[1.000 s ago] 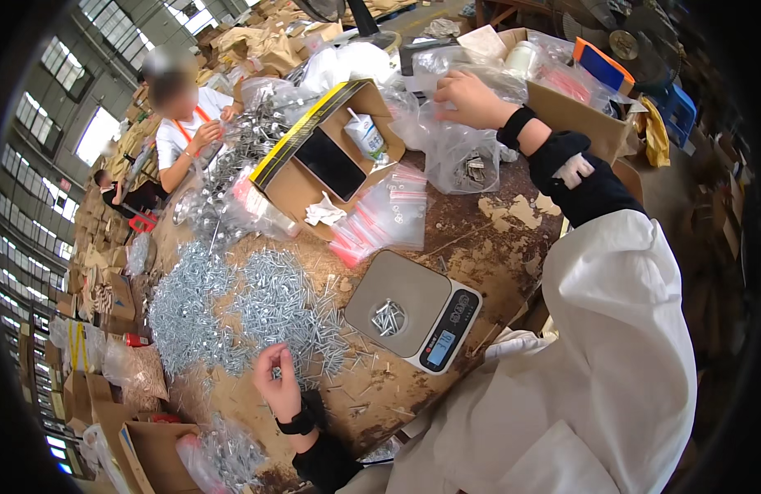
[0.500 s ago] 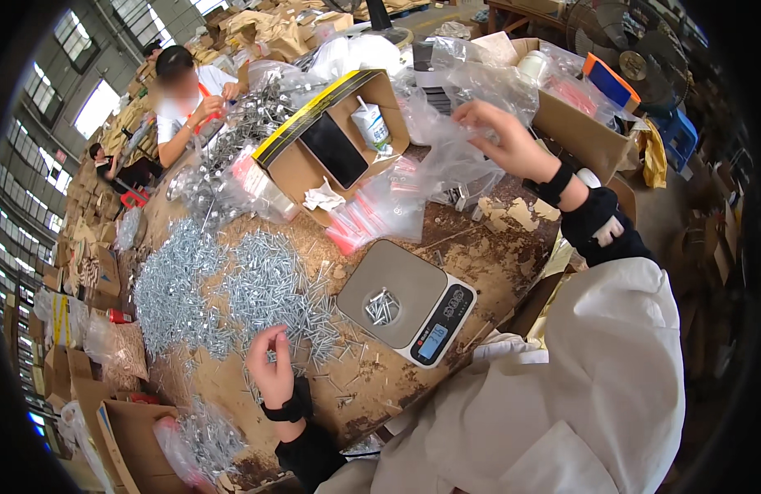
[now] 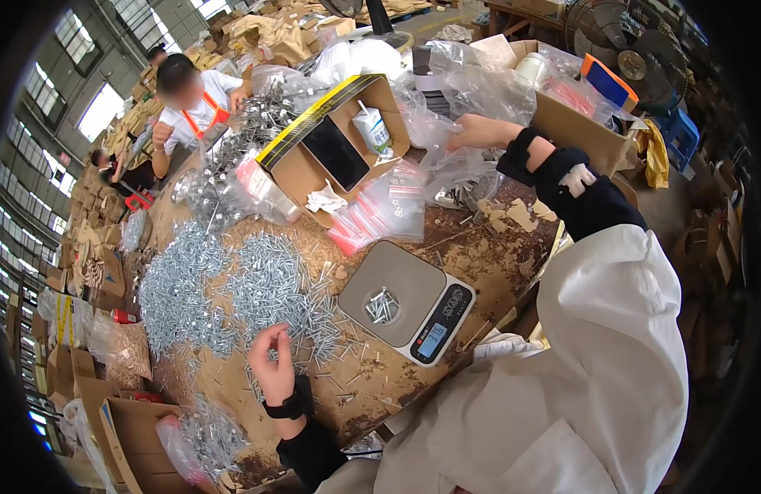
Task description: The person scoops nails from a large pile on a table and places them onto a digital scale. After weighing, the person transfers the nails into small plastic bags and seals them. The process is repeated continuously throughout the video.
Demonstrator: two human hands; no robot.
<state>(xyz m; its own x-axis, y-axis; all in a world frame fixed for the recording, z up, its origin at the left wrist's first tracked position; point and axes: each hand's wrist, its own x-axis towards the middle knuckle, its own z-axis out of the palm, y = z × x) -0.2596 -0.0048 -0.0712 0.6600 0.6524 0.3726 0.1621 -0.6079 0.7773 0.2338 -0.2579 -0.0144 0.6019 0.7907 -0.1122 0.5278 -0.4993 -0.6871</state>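
Observation:
My left hand (image 3: 272,365) hovers at the near edge of the loose screws, its fingers curled together; anything between them is too small to make out. A pile of silver screws (image 3: 269,280) spreads beyond it, with a second pile (image 3: 183,288) to its left. Out at the far right, my right hand (image 3: 481,133) has its fingers closed on a clear plastic bag (image 3: 454,169); its fingertips are partly hidden. Between my arms a digital scale (image 3: 401,288) bears a small cluster of screws (image 3: 383,306) in a round, shallow spot, and its display is lit.
An open cardboard box (image 3: 286,177) holds a phone (image 3: 337,154) and a drink carton (image 3: 372,132). Small red-edged zip bags (image 3: 380,214) lie before it. Metal parts (image 3: 269,111) are heaped behind. Across the table sits a co-worker (image 3: 191,103). A fan (image 3: 631,62) stands at far right.
My right hand has moved slightly left and lower, onto the plastic bag, and its fingers have closed. My left hand stays nearly still. The co-worker has shifted and raised a hand.

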